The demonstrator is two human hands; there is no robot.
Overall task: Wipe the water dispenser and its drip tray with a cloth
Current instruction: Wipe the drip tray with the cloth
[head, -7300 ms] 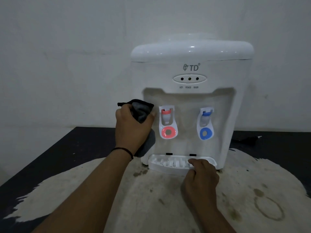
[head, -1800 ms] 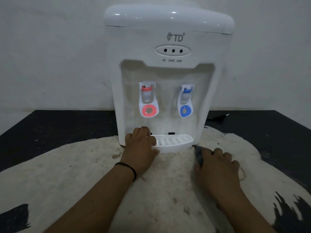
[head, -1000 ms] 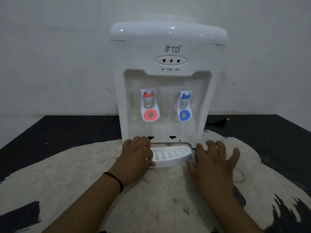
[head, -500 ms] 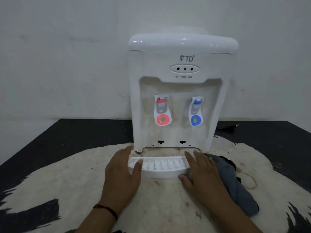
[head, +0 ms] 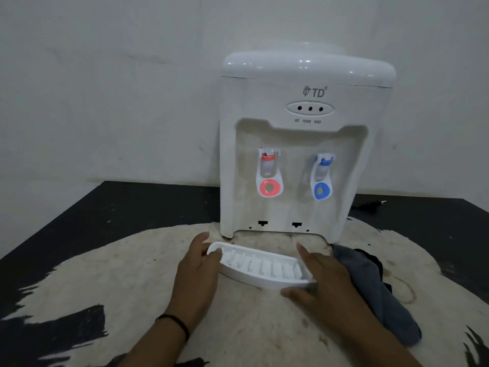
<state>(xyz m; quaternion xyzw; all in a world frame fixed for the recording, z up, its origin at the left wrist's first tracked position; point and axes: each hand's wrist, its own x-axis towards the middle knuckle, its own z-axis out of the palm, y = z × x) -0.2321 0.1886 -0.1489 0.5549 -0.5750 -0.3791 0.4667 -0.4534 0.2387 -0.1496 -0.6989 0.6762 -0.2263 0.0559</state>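
Observation:
A white water dispenser [head: 304,107] with a red tap and a blue tap stands at the back of the table. Its white ribbed drip tray [head: 260,266] is out of the dispenser and lies on the pale mat in front of it. My left hand [head: 197,274] grips the tray's left end, thumb over the rim. My right hand [head: 321,276] holds the tray's right end between thumb and fingers. A grey cloth [head: 381,295] lies on the mat just right of my right hand, held by neither hand.
A worn pale mat [head: 132,282] covers the middle of the black table [head: 127,207]. A dark plug and cord [head: 370,203] lie behind the dispenser on the right. A plain wall stands close behind.
The cloth passed from my left hand to the right and was let go on the mat. Both hands took the drip tray and pulled it out of the dispenser toward me.

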